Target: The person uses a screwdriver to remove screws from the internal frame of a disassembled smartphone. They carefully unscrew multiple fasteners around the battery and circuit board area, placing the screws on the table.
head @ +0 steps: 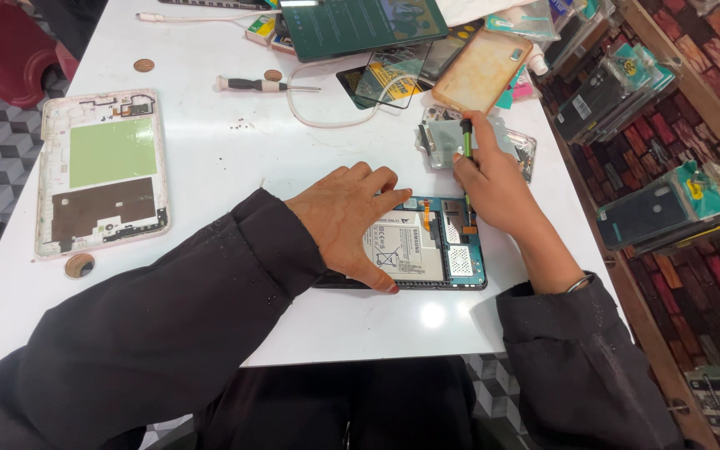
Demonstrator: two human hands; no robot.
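An opened tablet (422, 250) lies flat at the centre of the white table (210, 158), its battery and circuit board exposed. It is pinned by the left hand (347, 218), which is spread palm-down over its left half with nothing grasped. A thin green-tipped screwdriver (465, 154) is pinched by the right hand (493, 187) and stood nearly upright over the upper right part of the board. For this step to go well, the tool should probably be kept straight on the screw and pressed lightly while the tablet is held still. The right wrist is raised at centre right, with the fingers curled round the shaft. A removed back cover (102, 171) rests at the left of the frame.
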